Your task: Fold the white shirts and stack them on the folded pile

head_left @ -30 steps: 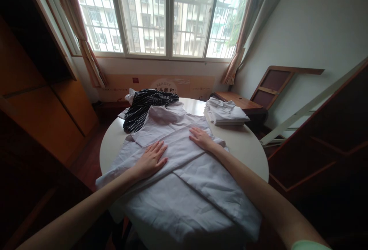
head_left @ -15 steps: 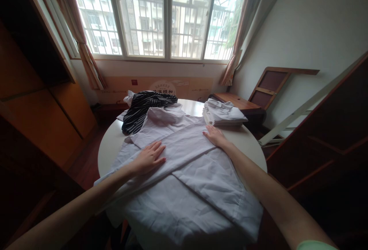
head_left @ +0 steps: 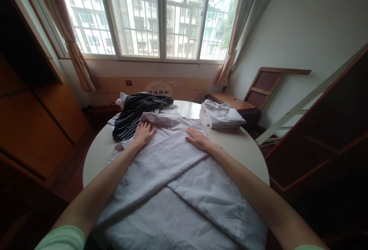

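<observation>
A white shirt (head_left: 172, 158) lies spread over the round table, its sleeves crossed over its body and its lower part reaching the near edge. My left hand (head_left: 144, 133) rests flat on the shirt's upper left, near its far edge, fingers apart. On the upper right of the shirt lies my right hand (head_left: 197, 139), palm down with fingers stretched out. Neither hand grips the cloth. Just beyond my left hand is a heap of black cloth with white stripes (head_left: 129, 114). A stack of folded white clothes (head_left: 221, 115) sits beyond my right hand.
The white round table (head_left: 96, 154) carries all the clothes. Behind it stand a long printed box (head_left: 115, 85) and a barred window (head_left: 138, 24). A wooden bench (head_left: 230, 102) is at the back right, with a pale ladder-like frame (head_left: 281, 121) nearby. Orange cabinets (head_left: 54, 127) line the left.
My left hand has moved forward to the shirt's far left part. My right hand has slid a little left and nearer. The camera view has shifted slightly.
</observation>
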`<state>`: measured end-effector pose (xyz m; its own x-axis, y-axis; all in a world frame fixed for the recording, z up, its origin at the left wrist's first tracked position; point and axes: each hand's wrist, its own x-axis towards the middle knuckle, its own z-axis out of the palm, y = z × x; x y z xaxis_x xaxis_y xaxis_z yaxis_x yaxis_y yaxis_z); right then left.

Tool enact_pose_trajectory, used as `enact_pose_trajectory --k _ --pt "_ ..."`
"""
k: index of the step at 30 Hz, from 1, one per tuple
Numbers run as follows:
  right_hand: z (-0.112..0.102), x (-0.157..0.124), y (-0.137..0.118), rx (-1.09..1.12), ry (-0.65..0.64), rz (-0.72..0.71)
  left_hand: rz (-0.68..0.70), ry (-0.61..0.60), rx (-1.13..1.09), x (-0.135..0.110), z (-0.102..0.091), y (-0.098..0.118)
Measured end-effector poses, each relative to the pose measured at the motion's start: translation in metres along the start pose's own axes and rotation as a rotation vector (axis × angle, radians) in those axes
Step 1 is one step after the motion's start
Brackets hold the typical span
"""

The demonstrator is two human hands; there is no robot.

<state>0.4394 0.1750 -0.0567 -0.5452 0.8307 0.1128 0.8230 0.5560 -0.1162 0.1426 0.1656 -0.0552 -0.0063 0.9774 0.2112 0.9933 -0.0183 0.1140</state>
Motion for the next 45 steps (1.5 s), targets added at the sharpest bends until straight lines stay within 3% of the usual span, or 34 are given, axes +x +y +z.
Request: enact_pose_trajectory --k 3,6,9,12,16,19,21,24,27,30,36,45 --pt "-0.005 -0.003 0.020 -0.029 -0.003 0.167 -0.166 -0.008 0.015 0.005 0.002 -0.010" --pt "-0.011 -0.007 0.030 -0.075 -0.015 0.272 -0.220 -0.054 0.010 0.006 0.001 -0.014" --pt "-0.014 -0.010 0.018 -0.186 0.044 0.335 -0.220 -0.064 0.013 0.007 0.000 -0.014" --pt "-0.011 -0.011 -0.012 -0.247 0.111 0.366 -0.218 -0.060 0.014 0.007 0.000 -0.012" --pt "0.003 -0.016 -0.068 -0.043 0.097 0.199 -0.210 -0.042 -0.011 0.005 0.002 -0.013" --pt "0.011 -0.023 -0.103 0.097 0.107 -0.133 -0.184 0.030 -0.074 0.008 0.004 -0.016" --pt "0.013 -0.028 -0.114 0.137 0.110 -0.277 -0.169 0.133 -0.164 0.016 0.003 -0.020" --pt "0.011 -0.031 -0.118 0.147 0.113 -0.302 -0.245 0.243 -0.397 0.034 -0.004 -0.026" --pt "0.008 -0.032 -0.116 0.145 0.104 -0.295 -0.330 0.241 -0.566 0.051 -0.013 -0.031" --pt "0.008 -0.031 -0.115 0.146 0.104 -0.288 -0.293 0.228 -0.572 0.054 -0.016 -0.034" --pt "0.011 -0.033 -0.118 0.127 0.090 -0.256 -0.294 0.198 -0.547 0.029 -0.015 -0.045" --pt "0.004 -0.056 -0.126 0.069 0.079 -0.133 -0.169 -0.027 -0.588 -0.028 -0.045 -0.070"
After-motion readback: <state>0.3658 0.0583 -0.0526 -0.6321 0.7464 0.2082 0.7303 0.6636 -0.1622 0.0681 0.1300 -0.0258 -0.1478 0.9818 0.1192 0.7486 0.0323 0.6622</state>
